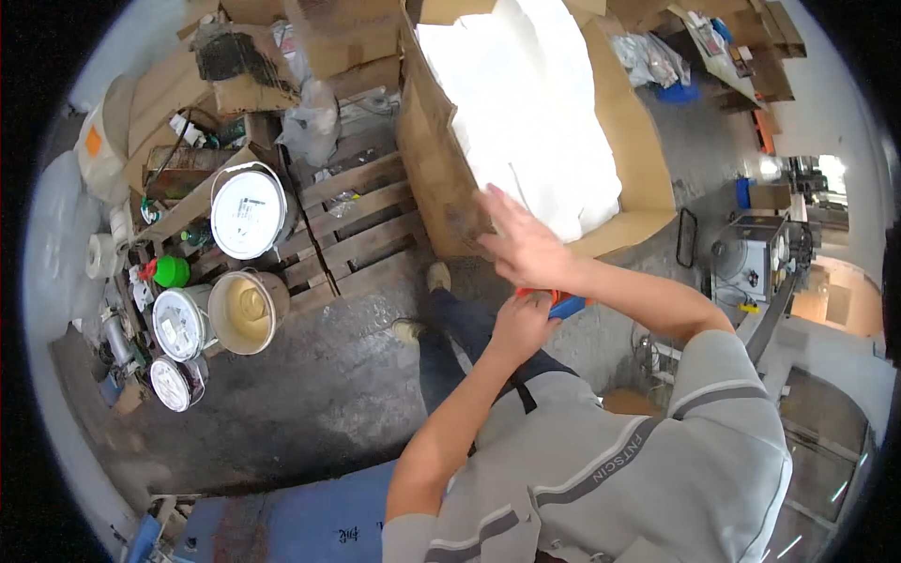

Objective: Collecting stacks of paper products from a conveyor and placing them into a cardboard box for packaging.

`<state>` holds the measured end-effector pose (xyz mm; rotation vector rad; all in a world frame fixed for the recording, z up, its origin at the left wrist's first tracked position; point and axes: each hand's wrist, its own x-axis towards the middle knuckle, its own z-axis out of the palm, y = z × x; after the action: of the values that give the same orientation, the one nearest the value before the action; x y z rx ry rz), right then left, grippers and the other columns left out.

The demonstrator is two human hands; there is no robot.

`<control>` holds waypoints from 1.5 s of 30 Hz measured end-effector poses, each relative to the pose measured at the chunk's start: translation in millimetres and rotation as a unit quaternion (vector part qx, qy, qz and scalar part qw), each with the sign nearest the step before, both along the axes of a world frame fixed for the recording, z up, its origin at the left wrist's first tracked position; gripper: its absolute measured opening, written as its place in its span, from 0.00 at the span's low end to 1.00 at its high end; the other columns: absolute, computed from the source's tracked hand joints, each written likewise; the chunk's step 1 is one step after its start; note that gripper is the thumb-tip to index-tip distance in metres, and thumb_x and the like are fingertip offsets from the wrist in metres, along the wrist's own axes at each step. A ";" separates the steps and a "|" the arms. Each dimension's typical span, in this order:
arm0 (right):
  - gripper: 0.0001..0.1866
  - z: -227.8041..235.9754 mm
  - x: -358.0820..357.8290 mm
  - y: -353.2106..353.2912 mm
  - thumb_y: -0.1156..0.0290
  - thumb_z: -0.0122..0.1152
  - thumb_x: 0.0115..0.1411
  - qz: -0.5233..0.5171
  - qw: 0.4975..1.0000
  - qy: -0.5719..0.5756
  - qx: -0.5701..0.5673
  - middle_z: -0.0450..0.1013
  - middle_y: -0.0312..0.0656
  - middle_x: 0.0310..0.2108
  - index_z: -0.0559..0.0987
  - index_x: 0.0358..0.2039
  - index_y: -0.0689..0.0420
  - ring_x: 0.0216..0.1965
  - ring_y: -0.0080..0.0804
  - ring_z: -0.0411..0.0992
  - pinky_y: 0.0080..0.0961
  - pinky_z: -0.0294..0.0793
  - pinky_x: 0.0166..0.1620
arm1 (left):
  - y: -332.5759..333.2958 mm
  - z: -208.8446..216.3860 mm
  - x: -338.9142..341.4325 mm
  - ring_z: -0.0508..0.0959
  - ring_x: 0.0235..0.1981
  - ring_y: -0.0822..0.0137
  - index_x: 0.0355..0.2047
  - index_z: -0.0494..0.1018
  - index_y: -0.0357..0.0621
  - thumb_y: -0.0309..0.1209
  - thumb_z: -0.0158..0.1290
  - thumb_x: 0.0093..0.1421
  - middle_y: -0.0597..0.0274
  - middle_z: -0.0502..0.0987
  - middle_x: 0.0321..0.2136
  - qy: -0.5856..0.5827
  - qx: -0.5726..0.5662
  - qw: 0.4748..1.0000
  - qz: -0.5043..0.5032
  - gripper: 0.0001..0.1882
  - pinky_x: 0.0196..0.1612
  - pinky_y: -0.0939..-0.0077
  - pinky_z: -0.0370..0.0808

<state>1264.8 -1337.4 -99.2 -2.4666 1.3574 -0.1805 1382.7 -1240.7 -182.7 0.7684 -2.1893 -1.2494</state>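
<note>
My left hand is closed around an orange-and-blue object in front of my waist; the hands cover most of it and its kind cannot be made out. Just beyond it, my right hand is raised with its fingers stretched out and apart, slightly blurred and holding nothing I can see. Its fingertips lie in front of the near edge of a large open cardboard box. White sheet-like material fills the box, bulging up above its near side.
Wooden pallets lie left of the box. On the left stand a lidded white bucket, an open bucket of yellowish paste and smaller tubs. A blue surface is at lower left. Machinery stands at the right.
</note>
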 end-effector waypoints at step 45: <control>0.15 -2.0 -27.2 3.7 0.79 0.59 0.43 -0.257 0.964 -0.068 0.014 0.73 0.44 0.50 0.78 0.36 0.58 0.48 0.47 0.73 0.38 0.76 0.46 | -617.7 37.1 132.6 0.77 0.46 0.51 0.45 0.74 0.44 0.47 0.59 0.55 0.51 0.79 0.41 -0.304 -0.369 0.832 -0.282 0.24 0.52 0.59 0.71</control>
<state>1237.6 -1333.7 -101.1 -1.9854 1.8891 -0.4346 1515.3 -1858.4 -145.6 0.1794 -3.2520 -0.2295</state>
